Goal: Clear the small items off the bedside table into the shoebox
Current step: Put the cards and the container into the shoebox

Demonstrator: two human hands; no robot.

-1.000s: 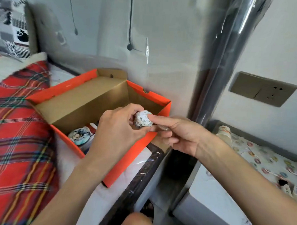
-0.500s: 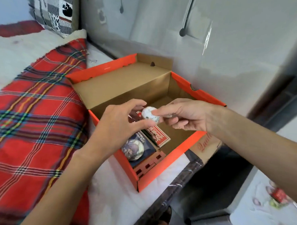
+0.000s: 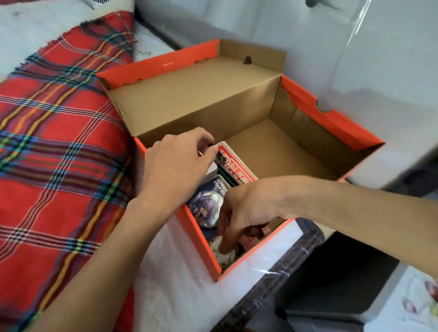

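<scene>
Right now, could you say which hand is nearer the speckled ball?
Right. The right hand holds the speckled ball in the shoebox; the left hand is farther back, by the red card.

Shoebox (image 3: 340,126) (cards (image 3: 235,164) inside) lies right of blanket (image 3: 50,146).

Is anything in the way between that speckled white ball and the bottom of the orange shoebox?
Nothing visible. The small speckled white ball sits low in the near corner of the orange cardboard shoebox, under the fingers of the right hand, beside the dark card with a round badge. What lies beneath it is hidden.
</scene>
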